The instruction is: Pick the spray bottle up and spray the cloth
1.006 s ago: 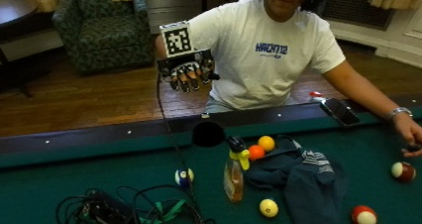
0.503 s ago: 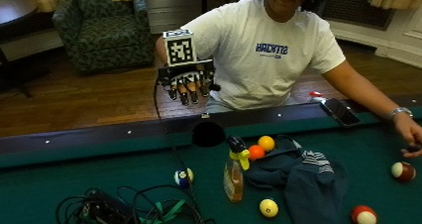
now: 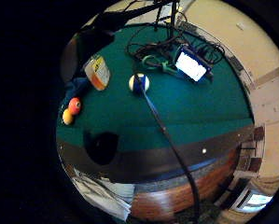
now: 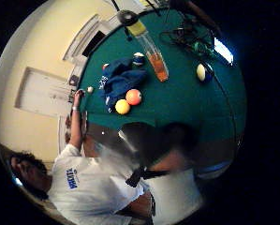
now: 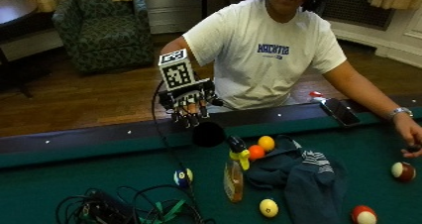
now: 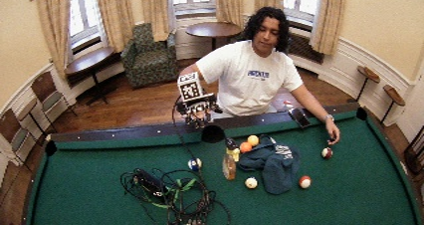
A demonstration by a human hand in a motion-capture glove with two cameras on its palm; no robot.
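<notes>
The gloved right hand (image 5: 188,104) hangs in the air above the near rail of the green-felted desk (image 5: 79,169), on the person's side of the side pocket (image 5: 208,134). Its fingers point downward, relaxed and slightly spread, and they hold nothing.

The spray bottle (image 5: 233,174) stands upright on the felt, farther into the desk than the pocket and well apart from the hand. It has a black and yellow trigger head and orange liquid in its lower part. The dark blue cloth (image 5: 296,172) lies crumpled just beside the bottle, on the side toward the person's bare hand (image 5: 410,135), which rests on the felt near a red-and-white ball (image 5: 402,171).

An orange ball (image 5: 256,151) and a yellow ball (image 5: 266,142) sit touching each other at the cloth's edge nearest the pocket. A pale yellow ball (image 5: 268,207) lies beyond the bottle, and a blue-striped ball (image 5: 183,176) lies on the bottle's other side, next to a tangle of black cables (image 5: 125,209). A phone (image 5: 340,111) rests on the rail.
</notes>
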